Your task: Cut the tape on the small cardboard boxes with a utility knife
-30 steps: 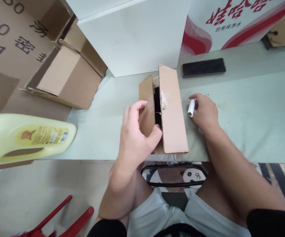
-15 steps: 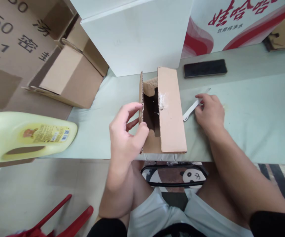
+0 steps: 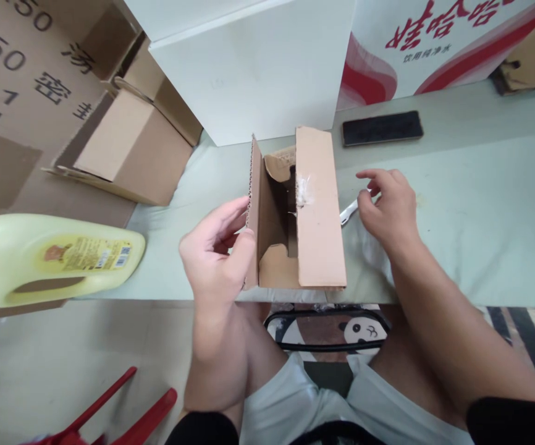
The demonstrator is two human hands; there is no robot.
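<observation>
A small cardboard box (image 3: 322, 210) stands near the table's front edge, with its left flap raised and its dark inside showing. My left hand (image 3: 219, 247) is closed on that flap, thumb in front and fingers behind its edge. To the right of the box lies a white utility knife (image 3: 349, 212), partly hidden by my right hand. Just above the knife, my right hand (image 3: 388, 207) has its thumb and index finger apart and appears to hold nothing. Something clear, like crumpled plastic (image 3: 375, 250), shows beside the right wrist.
A black phone (image 3: 382, 128) lies behind the right hand. A white box (image 3: 258, 80) and a red-and-white carton (image 3: 383, 62) stand at the back. On the left are open cardboard boxes (image 3: 142, 154) and a yellow bottle (image 3: 54, 259). A red stool (image 3: 142, 420) is on the floor.
My left hand has moved left, pulling the box flap wider open. My right hand has let go of the utility knife, and its fingers have spread.
</observation>
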